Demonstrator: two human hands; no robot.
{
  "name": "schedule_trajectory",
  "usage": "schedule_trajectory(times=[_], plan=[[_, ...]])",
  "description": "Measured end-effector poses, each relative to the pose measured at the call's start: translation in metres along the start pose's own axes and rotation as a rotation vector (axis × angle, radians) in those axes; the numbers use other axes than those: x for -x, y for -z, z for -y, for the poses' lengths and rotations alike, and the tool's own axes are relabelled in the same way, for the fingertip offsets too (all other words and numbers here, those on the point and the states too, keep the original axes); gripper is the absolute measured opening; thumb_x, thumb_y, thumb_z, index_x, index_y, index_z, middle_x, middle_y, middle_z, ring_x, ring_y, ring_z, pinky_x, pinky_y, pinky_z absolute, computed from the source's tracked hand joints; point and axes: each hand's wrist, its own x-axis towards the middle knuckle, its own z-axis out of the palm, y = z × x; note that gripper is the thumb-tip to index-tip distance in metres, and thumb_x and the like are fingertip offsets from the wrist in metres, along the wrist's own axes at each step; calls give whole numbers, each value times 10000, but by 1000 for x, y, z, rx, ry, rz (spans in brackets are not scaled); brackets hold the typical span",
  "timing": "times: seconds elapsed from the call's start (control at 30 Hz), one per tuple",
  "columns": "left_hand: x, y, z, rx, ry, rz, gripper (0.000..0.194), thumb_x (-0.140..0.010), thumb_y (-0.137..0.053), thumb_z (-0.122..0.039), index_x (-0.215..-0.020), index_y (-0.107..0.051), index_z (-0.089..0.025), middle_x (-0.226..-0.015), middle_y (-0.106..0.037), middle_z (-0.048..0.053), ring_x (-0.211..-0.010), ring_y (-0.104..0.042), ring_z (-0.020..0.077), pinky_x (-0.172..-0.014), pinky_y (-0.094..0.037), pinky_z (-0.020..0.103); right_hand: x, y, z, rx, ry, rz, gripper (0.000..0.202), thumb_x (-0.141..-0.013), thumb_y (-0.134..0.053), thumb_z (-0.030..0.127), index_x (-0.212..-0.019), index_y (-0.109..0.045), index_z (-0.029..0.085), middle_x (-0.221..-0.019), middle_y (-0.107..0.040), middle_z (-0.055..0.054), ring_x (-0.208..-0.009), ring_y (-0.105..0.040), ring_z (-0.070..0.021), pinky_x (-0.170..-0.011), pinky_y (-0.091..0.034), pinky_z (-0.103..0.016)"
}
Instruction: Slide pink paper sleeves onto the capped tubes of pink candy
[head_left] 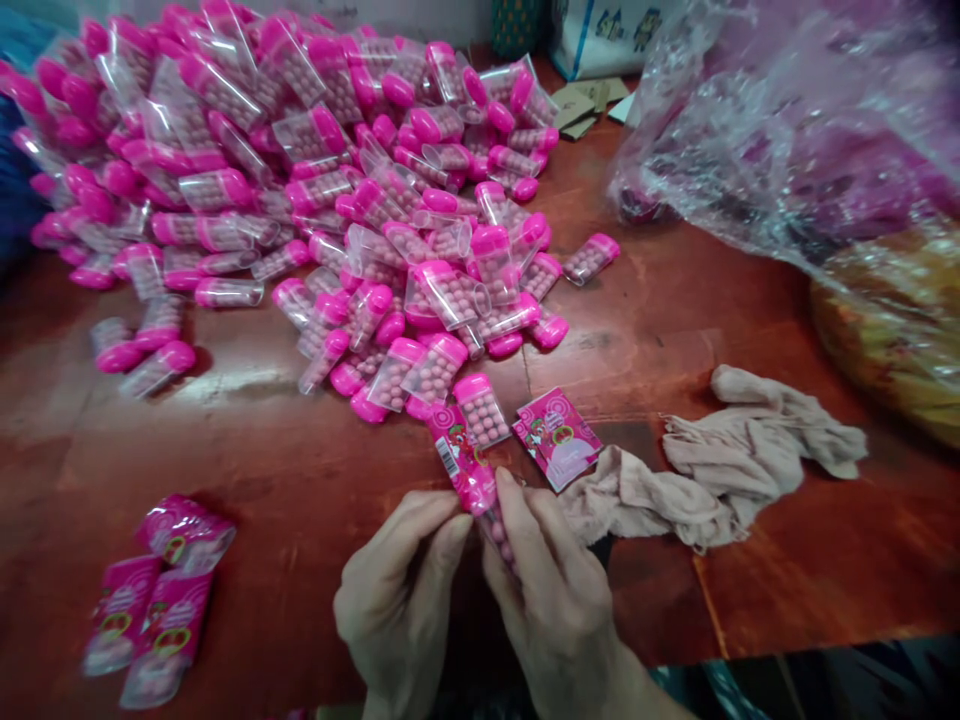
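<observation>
Between my two hands is a small clear candy container (498, 535) of pink balls, with a printed pink sleeve (466, 470) around its far part. My right hand (551, 590) is closed on the container's near end. The fingers of my left hand (405, 590) pinch at the sleeve's lower edge. Just beyond, a bare pink-capped container (484, 412) lies at the edge of the heap. To the right of it rests a flat stack of printed sleeves (557, 437). Several sleeved containers (169, 620) lie together at the lower left.
A large heap of pink-capped containers (315, 180) covers the back left. A crumpled beige cloth (720, 470) lies at the right. Clear plastic wrapping (780, 130) bulges over the back right, near brown cardboard pieces (589, 105). The wooden table's front edge runs along the lower right.
</observation>
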Motion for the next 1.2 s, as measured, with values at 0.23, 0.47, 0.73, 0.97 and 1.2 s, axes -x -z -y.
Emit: schedule_trajectory(times=[0.23, 0.47, 0.73, 0.97, 1.2], plan=[[-12, 8, -4, -204, -109, 202, 130, -795, -559, -63, -850, -647, -141, -682, -639, -8, -607, -614, 87, -576, -459, 153, 1, -1, 1, 70, 44, 92, 361, -961, -316, 157, -1033, -634, 1, -906, -722, -165, -723, -702, -197, -510, -503, -243], [-19, 11, -7, -313, -102, 283, 189, -798, -503, -69, -637, -565, -146, -567, -533, -29, -480, -507, 61, -499, -392, 158, 10, -4, 5, 111, 57, 93, 305, -951, -397, 195, -1106, -585, 11, -934, -714, -168, -786, -698, -206, -530, -485, -245], [-8, 10, -3, -331, -228, 186, 159, -791, -519, -68, -663, -546, -158, -553, -527, -33, -456, -469, 62, -478, -368, 167, 19, -6, 4, 36, 58, 115, 314, -958, -368, 187, -1181, -518, 24, -1023, -691, -168, -921, -660, -222, -654, -529, -264], [-2, 3, -6, -139, -83, 60, 141, -779, -537, -89, -686, -579, -187, -577, -554, -37, -471, -500, 86, -492, -411, 182, 4, 0, 4, -107, 34, 46, 308, -950, -364, 185, -1119, -544, 1, -897, -682, -208, -788, -673, -239, -591, -570, -290], [-6, -3, -1, 644, 583, 10, 266, -738, -646, -344, -907, -701, -146, -841, -716, 73, -724, -650, 203, -672, -513, 285, 2, -2, 0, -191, -6, 129, 350, -902, -443, 131, -1241, -489, 60, -932, -640, -166, -798, -654, -217, -607, -570, -273]])
